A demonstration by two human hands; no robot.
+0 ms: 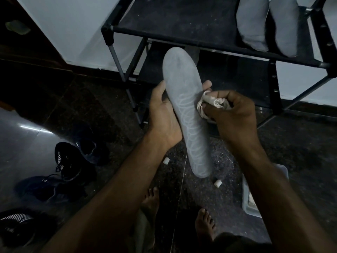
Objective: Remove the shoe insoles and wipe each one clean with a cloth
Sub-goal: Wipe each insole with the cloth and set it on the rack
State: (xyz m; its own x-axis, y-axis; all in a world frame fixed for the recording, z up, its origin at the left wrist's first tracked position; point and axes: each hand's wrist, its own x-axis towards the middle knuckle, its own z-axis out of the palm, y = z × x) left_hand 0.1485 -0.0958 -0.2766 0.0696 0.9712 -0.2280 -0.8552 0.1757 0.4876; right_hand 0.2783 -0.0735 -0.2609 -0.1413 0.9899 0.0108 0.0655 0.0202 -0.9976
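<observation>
- Left hand point(165, 117) has its grip on the gray insole point(186, 114) from underneath, thumb up along the left edge and fingertips poking out past the right edge, so it's cradled around the middle.
- Right hand point(235, 114) is clenched around a bunched-up off-white cloth point(209, 104), and the wad is pressed right on the insole's right edge, just beside those left fingertips.
- The insole is held up in the air, toe end pointing away toward the shoe rack point(182, 31), heel end pointing back toward the person. There's a pale squiggly looping pattern running down the lower half of it.
- Toe tip sits close to the front rail of the rack's top shelf, so not much room that way. Heel end hangs free over the floor point(102, 110) with open space around it.
- Two more gray insoles point(268, 24) are lying side by side on the top shelf at the right end, well apart from the one in hand.
- Down on the dark speckled floor: two small white cylinder-ish bits point(217, 183) near the heel end, can't tell what they are.
- Pale plastic tray point(248, 207) on the floor under the right forearm, mostly hidden.
- Dark sneakers point(73, 161) with white stripes are scattered off to the left, well clear of the hands.
- Bare feet point(204, 225) at the bottom, right below everything.
</observation>
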